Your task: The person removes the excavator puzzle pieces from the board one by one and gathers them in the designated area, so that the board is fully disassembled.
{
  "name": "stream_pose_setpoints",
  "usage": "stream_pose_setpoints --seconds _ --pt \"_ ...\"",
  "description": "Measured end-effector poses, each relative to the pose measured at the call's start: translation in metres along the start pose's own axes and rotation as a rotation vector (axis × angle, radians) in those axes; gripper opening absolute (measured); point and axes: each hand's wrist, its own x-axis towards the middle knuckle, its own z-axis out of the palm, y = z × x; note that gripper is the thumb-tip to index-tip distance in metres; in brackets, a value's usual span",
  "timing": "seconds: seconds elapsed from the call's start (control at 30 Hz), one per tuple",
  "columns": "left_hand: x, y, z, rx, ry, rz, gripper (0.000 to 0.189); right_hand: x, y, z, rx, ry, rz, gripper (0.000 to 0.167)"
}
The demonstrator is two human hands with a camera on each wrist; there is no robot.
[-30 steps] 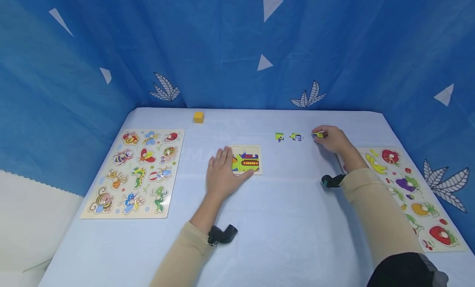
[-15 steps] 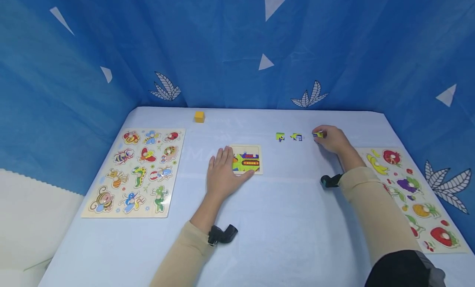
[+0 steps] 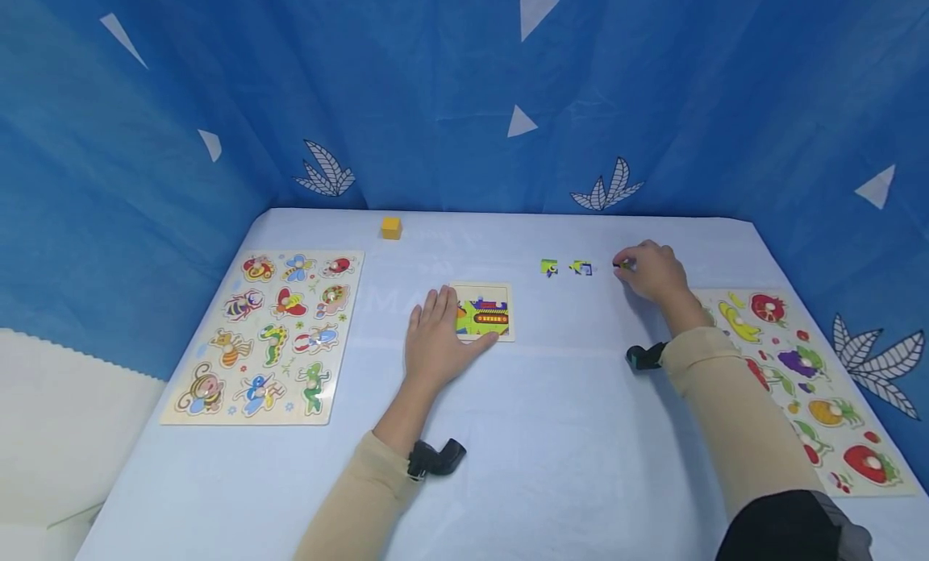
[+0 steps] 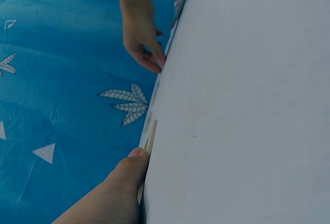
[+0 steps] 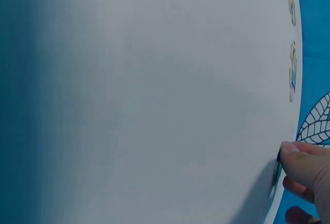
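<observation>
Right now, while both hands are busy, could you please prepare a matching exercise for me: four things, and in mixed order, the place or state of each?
Column one:
1. yellow cube
2. left hand
3. fruit board
4. right hand

Column two:
A. pinches a puzzle piece
B. partly hidden behind the right sleeve in the head view
C. touches the small framed puzzle
D. on the left half of the table, near its far edge

Right pairs: 1-D, 2-C, 3-B, 4-A.
</observation>
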Motion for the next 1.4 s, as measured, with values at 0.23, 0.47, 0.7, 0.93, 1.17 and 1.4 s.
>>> stream_pose_setpoints --seconds 0.23,0.47,0.7,0.93,1.17,1.4 --pt "-0.001 0.000 0.000 -0.027 0.005 0.002 0.102 -0.008 -0.007 -0.002 0.059 0.016 -0.032 0.034" --pt "-0.002 -0.001 -0.001 -0.057 0.019 0.029 0.069 -0.021 -0.035 0.006 0.206 0.026 -0.161 0.039" --pt "-0.003 0.000 -0.001 -0.020 0.010 0.045 0.064 -0.042 -0.081 0.027 0.241 -0.019 -0.288 0.036" --pt "-0.002 -0.002 -0.001 0.026 0.007 0.048 0.064 -0.056 -0.116 0.050 0.266 -0.093 -0.392 0.034" --pt "0.000 -0.003 -0.001 0.023 0.009 0.055 0.065 -0.064 -0.130 0.065 0.274 -0.106 -0.402 0.030" --pt "0.002 0.000 -0.002 0.014 0.008 0.048 0.068 -0.064 -0.132 0.073 0.249 -0.070 -0.392 0.032"
